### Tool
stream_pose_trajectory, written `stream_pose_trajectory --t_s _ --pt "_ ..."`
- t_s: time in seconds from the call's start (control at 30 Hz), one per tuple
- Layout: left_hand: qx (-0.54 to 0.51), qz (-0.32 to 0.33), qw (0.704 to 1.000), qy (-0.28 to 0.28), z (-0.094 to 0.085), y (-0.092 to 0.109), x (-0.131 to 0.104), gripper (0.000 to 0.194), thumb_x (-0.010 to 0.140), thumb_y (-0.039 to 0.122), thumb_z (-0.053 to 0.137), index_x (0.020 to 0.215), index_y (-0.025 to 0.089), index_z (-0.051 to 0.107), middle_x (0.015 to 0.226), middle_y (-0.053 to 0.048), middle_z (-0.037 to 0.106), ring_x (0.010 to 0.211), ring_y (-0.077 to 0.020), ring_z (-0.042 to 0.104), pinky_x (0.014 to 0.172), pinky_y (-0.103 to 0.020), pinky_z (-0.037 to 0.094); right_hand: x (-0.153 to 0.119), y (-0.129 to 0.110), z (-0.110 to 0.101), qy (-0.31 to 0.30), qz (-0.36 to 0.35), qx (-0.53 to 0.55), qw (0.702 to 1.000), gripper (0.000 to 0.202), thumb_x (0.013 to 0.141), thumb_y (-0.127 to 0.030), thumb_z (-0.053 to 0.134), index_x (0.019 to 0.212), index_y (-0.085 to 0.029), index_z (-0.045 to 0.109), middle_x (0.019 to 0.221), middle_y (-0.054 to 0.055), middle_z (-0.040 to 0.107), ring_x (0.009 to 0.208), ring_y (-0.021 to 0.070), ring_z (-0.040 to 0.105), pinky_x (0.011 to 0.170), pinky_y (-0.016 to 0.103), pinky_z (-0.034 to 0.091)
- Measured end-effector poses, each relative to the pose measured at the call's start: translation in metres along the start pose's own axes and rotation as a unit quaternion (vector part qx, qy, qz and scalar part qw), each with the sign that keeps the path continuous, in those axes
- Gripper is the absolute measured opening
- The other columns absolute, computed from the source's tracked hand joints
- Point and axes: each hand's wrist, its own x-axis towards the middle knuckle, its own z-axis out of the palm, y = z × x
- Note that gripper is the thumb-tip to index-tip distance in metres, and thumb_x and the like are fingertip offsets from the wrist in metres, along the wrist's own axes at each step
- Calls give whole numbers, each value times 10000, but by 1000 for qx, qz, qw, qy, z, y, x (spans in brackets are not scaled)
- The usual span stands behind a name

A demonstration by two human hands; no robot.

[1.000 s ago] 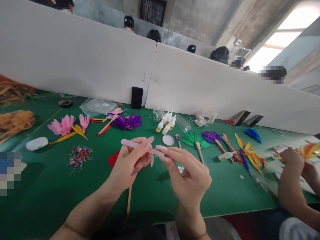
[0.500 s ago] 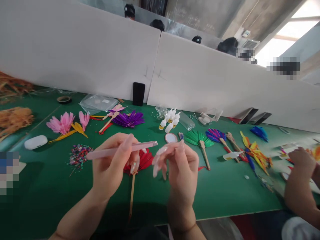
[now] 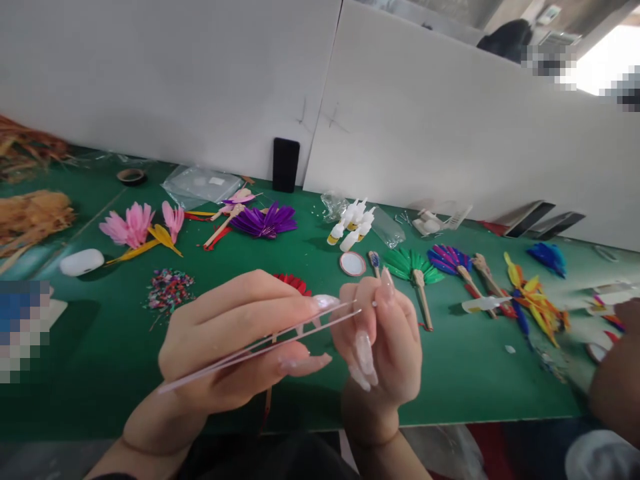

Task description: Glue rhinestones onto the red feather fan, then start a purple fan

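My left hand (image 3: 235,340) is closed around slim pink tweezers (image 3: 215,369), their tips slightly apart and pointing right towards my right hand (image 3: 383,340). The right hand's thumb and index finger are pinched together, and a tiny white bead-like speck (image 3: 374,304) shows at them. Its other fingers curl downward. Partly hidden behind my left hand lies a red fan-shaped feather piece (image 3: 294,283) on a thin wooden stick. A green feather fan (image 3: 407,263) with a wooden handle lies just beyond my right hand.
On the green table (image 3: 465,373) lie colourful scraps (image 3: 169,293), pink petals (image 3: 127,225), a purple fan (image 3: 267,220), white glue bottles (image 3: 350,230), a round lid (image 3: 353,263) and a yellow feather piece (image 3: 537,300). A phone (image 3: 285,165) leans on the white partition (image 3: 200,80). A co-worker's arm (image 3: 617,363) is at the right.
My left hand has turned and moved right, bringing the tweezer tips up to my right hand. The right hand's fingers have drawn into a pinch. The view has tilted down.
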Motion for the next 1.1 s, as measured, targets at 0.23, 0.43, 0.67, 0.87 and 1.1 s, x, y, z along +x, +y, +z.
stream_pose_trajectory --t_s 0.23,0.43,0.67,0.87,1.1 --pt "42 18 998 -43 1 5 1 171 880 265 576 1000 210 685 794 -20 702 629 -139 622 512 -255 541 0 -1 3 -28 13 48 998 373 958 -291 425 614 -183 524 485 -52 410 338 23 261 316 177 195" --pt "41 -32 994 -93 -2 6 -10 224 914 356 514 1013 216 659 843 -28 681 678 -131 617 560 -257 553 3 0 5 -64 20 117 991 424 963 -243 384 546 -184 432 378 -87 296 288 20 220 302 154 192" --pt "-4 -90 991 -103 -5 12 -12 243 906 356 522 1105 280 639 862 -34 696 659 -151 640 585 -294 575 4 2 0 -109 55 134 983 458 942 -250 421 492 -182 370 357 -86 282 277 15 233 297 143 211" --pt "49 -88 986 -133 -9 16 -9 232 904 375 517 1021 246 670 798 -36 694 674 -154 641 591 -282 572 1 3 -4 -65 123 70 988 525 936 -315 456 435 -191 361 346 -75 284 282 28 275 303 180 204" --pt "52 -31 992 -111 -7 18 4 188 881 311 574 847 149 662 698 -18 661 625 -119 630 552 -203 545 0 -1 -5 -57 163 -39 984 544 929 -440 417 440 -215 336 356 -69 290 300 50 280 333 229 213"
